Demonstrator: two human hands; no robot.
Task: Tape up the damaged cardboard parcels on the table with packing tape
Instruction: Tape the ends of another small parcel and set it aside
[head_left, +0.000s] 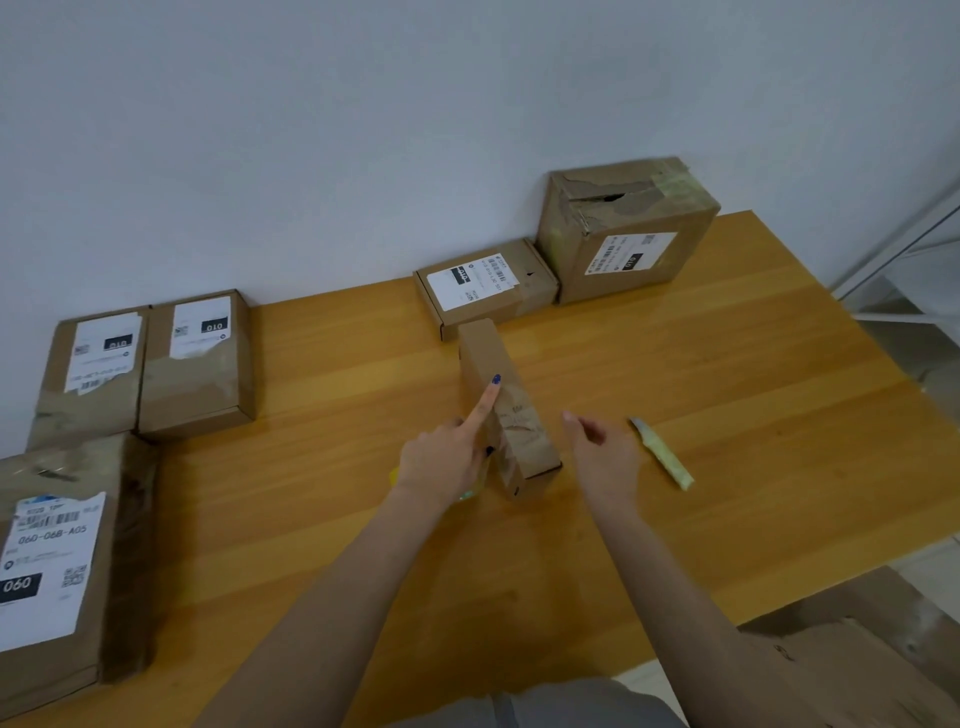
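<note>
A small cardboard parcel (506, 410) stands on its long edge in the middle of the wooden table (727, 374), with glossy tape over its near end. My left hand (441, 460) is at the parcel's left side. Its straight index finger presses on the parcel's face while the other fingers curl over a yellow-green tape roll (467, 493), which is mostly hidden under the palm. My right hand (605, 449) hovers just right of the parcel, fingers loosely curled, holding nothing. A yellow-green utility knife (662, 460) lies on the table to its right.
A torn large box (628, 228) and a flat labelled parcel (483, 286) sit against the back wall. Two flat parcels (150, 364) lie at the left, with a bigger labelled one (57, 566) in front of them. More cardboard (862, 660) lies below the table's right edge.
</note>
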